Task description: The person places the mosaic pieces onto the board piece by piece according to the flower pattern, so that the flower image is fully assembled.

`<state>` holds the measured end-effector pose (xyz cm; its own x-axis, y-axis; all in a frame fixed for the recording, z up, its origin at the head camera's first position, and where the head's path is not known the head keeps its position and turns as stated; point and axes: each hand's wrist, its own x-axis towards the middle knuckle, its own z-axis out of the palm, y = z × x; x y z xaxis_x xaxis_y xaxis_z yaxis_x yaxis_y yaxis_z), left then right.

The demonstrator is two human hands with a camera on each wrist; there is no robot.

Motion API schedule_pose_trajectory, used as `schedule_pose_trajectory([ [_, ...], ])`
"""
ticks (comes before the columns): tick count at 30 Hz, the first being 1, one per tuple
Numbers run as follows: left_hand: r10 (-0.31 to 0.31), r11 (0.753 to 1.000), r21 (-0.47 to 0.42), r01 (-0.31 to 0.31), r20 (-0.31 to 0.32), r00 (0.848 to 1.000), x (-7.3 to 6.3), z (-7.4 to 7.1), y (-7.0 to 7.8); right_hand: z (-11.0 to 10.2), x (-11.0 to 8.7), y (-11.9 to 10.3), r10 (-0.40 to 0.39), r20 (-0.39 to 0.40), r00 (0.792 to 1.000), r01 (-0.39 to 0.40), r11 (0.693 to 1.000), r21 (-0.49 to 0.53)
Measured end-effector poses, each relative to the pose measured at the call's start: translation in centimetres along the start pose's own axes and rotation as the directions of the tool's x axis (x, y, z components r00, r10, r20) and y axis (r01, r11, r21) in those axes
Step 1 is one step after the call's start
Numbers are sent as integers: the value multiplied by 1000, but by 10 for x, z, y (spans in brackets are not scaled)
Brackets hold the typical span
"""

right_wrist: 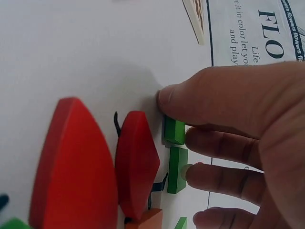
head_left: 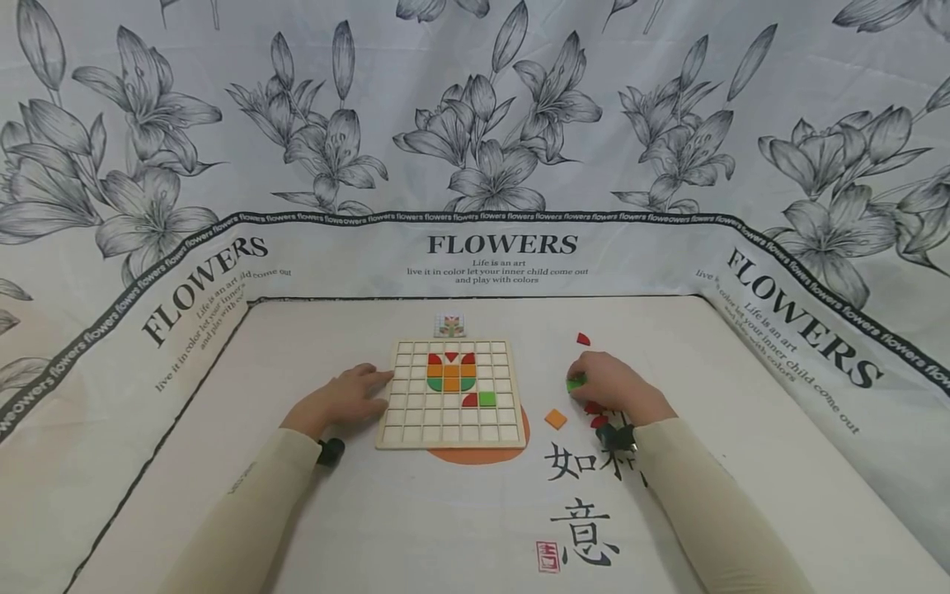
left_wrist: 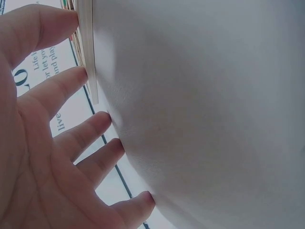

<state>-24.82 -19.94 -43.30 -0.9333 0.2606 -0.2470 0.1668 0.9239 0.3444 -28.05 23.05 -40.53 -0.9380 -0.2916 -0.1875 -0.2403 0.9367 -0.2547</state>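
A wooden grid board (head_left: 456, 341) lies on the table, with red, orange and green tiles forming a tulip-like shape. Lower on the board sit a red quarter-round tile (head_left: 470, 400) and a green square tile (head_left: 486, 399). My left hand (head_left: 341, 400) rests by the board's left side, fingers spread, thumb and index fingertip at its edge (left_wrist: 87, 47). Right of the board, my right hand (head_left: 616, 384) pinches a green block (right_wrist: 174, 130) between thumb and index finger, low at the tabletop. A second green block (right_wrist: 177, 169) stands close beside it, near the middle fingertip.
A small pattern card (head_left: 449, 325) lies behind the board. Around my right hand are a red tile (head_left: 583, 338), an orange square tile (head_left: 556, 419) and other red tiles (head_left: 594, 407). A floral cloth wall (head_left: 505, 256) borders the table's back and sides.
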Motion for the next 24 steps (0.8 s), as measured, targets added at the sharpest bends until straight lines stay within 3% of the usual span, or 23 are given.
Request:
schedule_pose_trajectory([
  [12, -19, 1000, -10, 19, -5, 1000, 2, 0, 0, 2, 1, -18, -42, -47, 998, 42, 999, 10],
  [24, -16, 1000, -5, 16, -4, 1000, 1, 0, 0, 5, 7, -59, -153, -77, 985, 155, 988, 23],
])
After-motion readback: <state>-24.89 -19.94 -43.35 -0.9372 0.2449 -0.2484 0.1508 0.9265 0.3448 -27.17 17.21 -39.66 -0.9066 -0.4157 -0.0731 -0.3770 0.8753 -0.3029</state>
